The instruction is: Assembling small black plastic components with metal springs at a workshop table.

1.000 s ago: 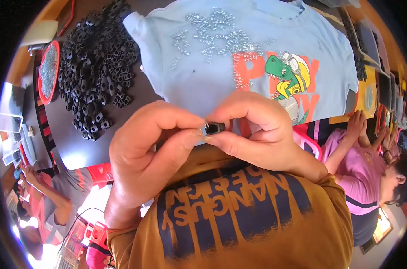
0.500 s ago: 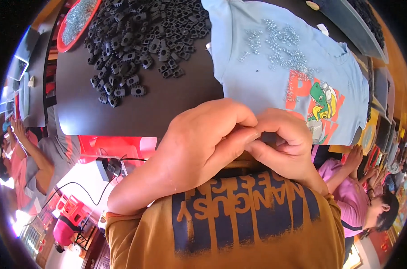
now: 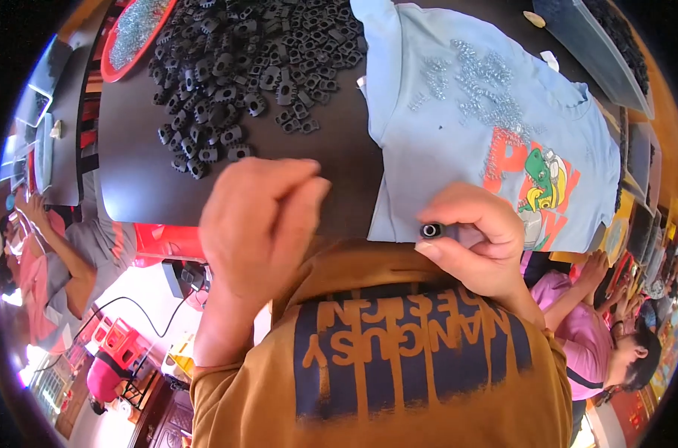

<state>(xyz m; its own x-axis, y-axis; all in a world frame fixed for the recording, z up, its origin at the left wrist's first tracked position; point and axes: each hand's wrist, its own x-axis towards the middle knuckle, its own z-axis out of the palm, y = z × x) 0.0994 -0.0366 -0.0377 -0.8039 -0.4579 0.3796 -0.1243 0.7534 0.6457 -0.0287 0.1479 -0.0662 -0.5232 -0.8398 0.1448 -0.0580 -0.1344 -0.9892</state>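
Note:
Between the thumb and forefinger of my right hand (image 3: 481, 231) is a small black plastic cord-lock piece (image 3: 431, 231). Its round end faces up and shows a pale ring inside. My left hand (image 3: 260, 224) is apart from it, over the near edge of the dark table, blurred by motion. Its fingers are curled, thumb close to forefinger; anything between them cannot be made out. Beyond it lies a heap of black plastic pieces with holes (image 3: 234, 75). Small metal springs (image 3: 488, 86) lie scattered on a light blue T-shirt (image 3: 406, 172) spread at the right.
A red bowl of springs (image 3: 111, 67) stands at the far left of the table (image 3: 152, 179). At the far right is a clear plastic bin (image 3: 600, 60) with dark contents. A person in pink (image 3: 581, 336) sits to my right; another person (image 3: 77, 261) works at the left.
My hands were together and have come apart. The left has moved left; the right stays near its place, and the black piece between its fingers now shows.

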